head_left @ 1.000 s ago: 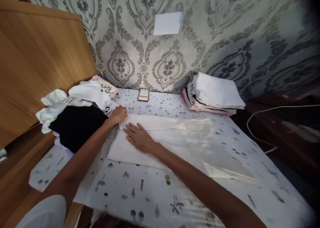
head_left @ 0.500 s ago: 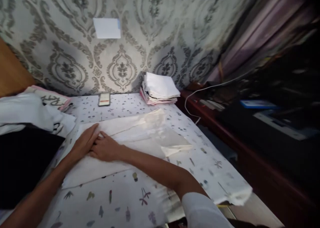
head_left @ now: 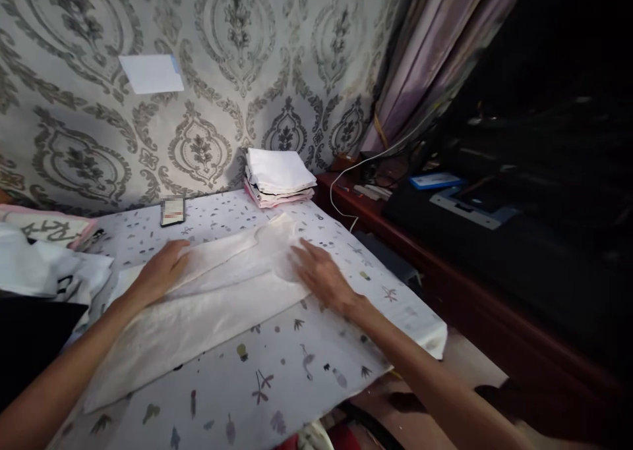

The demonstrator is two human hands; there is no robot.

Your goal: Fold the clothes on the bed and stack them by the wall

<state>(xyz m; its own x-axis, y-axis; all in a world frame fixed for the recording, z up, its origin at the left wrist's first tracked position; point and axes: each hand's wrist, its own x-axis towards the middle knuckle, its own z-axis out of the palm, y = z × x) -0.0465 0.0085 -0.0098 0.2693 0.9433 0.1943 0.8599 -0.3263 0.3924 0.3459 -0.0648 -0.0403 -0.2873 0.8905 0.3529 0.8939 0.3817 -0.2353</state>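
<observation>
A white garment (head_left: 212,305), folded into a long strip, lies on the patterned table cover (head_left: 217,397). My left hand (head_left: 165,265) rests on its far left part, fingers stretched out and the palm down. At the garment's right end is my right hand (head_left: 324,275), slightly blurred, with its fingers apart near the edge. Neither hand appears to grip the fabric. Creases run lengthwise along the cloth between the two hands.
A stack of folded cloths (head_left: 279,173) stands at the back by the wall. A small framed card (head_left: 173,211) lies left of it. Rumpled white clothes (head_left: 30,265) are piled at the left. A dark red desk (head_left: 445,285) with a white cable (head_left: 341,213) stands right.
My right hand has moved from beside my left hand to the garment's right end. The flap that stuck out there now lies folded in. The view has turned right.
</observation>
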